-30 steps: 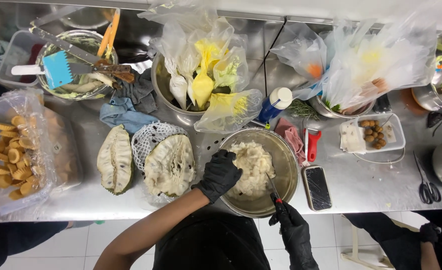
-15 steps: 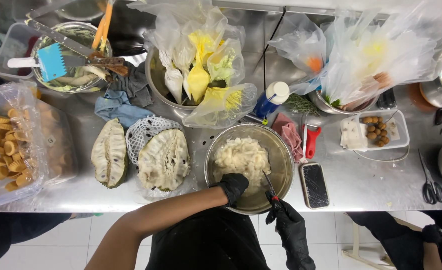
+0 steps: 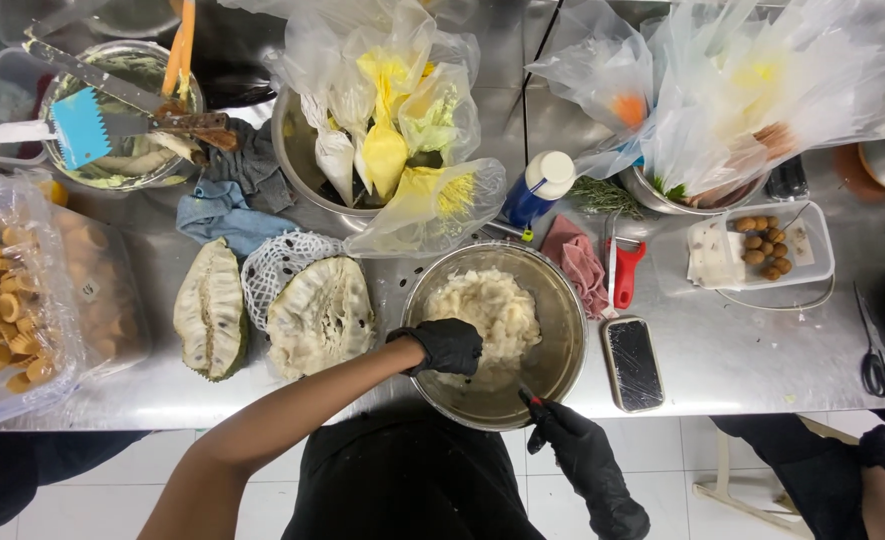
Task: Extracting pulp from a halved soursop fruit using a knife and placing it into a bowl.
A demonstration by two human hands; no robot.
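A steel bowl stands at the near table edge and holds a mound of white fruit pulp. My left hand, in a black glove, lies in the bowl with its fingers curled into the near-left side of the pulp. My right hand, also gloved in black, is at the bowl's near rim. It grips a small dark tool with a red mark, whose tip points into the bowl. Left of the bowl lie two cut halves of a green-skinned, white-fleshed fruit, the other half further left.
A phone, a red-handled peeler and a pink cloth lie right of the bowl. Behind are a blue bottle, a pot of filled piping bags and a tray of brown balls. Scissors lie far right, tart shells far left. Another person's gloved hand is at the lower right.
My left hand has shifted from the bowl's left rim onto the near-left part of the pulp. My right hand stays at the near rim with the tool.
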